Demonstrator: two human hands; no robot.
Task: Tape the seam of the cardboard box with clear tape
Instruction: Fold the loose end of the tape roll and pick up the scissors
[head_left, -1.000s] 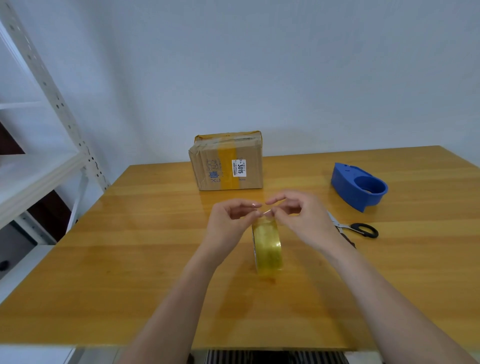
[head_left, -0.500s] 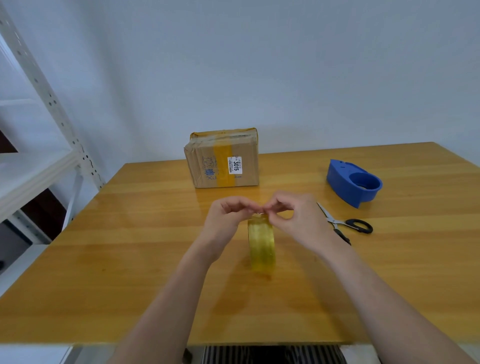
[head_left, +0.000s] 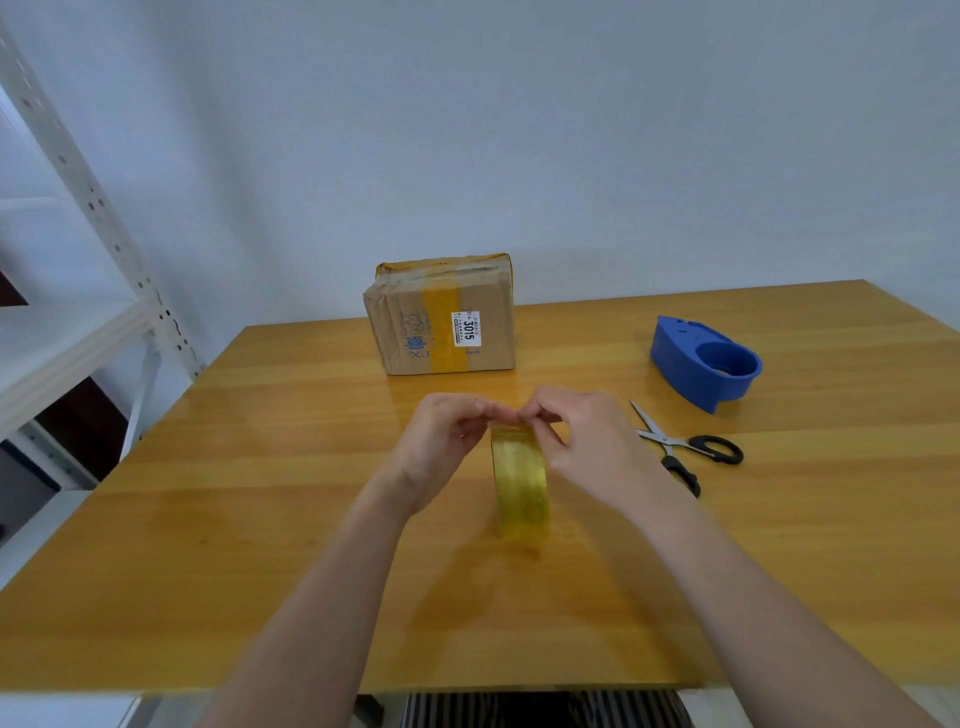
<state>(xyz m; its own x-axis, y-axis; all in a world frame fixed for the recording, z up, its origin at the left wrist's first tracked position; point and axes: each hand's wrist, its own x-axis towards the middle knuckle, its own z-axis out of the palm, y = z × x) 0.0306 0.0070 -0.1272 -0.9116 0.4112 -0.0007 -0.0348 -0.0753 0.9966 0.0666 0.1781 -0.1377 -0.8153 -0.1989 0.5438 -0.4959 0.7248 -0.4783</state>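
From over the person's shoulders, the tape roll (head_left: 521, 480) stands on edge on the table (head_left: 260, 519), its rim turned toward the camera, a glossy, see-through yellowish band with a wrinkled sheen. Both hands meet at the top of it: the left hand (head_left: 441, 449) comes in from the left with its fingers curled and its fingertips pinching at the roll's upper edge, and the right hand (head_left: 587, 449) mirrors it from the right, thumb and fingers curled tight against the same spot, so the roll hangs just below the two pinches and reaches down to the tabletop. Whether a loose tape end sits between the fingers is too small to tell. Beyond the hands, well apart, the box (head_left: 444, 314) sits near the table's far edge against the pale wall: creased brown cardboard, a dented left corner, a wide yellowish tape strip running down its front face, a small white label reading 3015 beside it. To the right lies a blue plastic dispenser (head_left: 704, 364), rounded with an open ring, and nearer, scissors (head_left: 680, 447) with bright steel blades and black handles, just beside the right wrist. The table is smooth, varnished wood. A white metal rack (head_left: 88, 208) with punched holes stands at the left.
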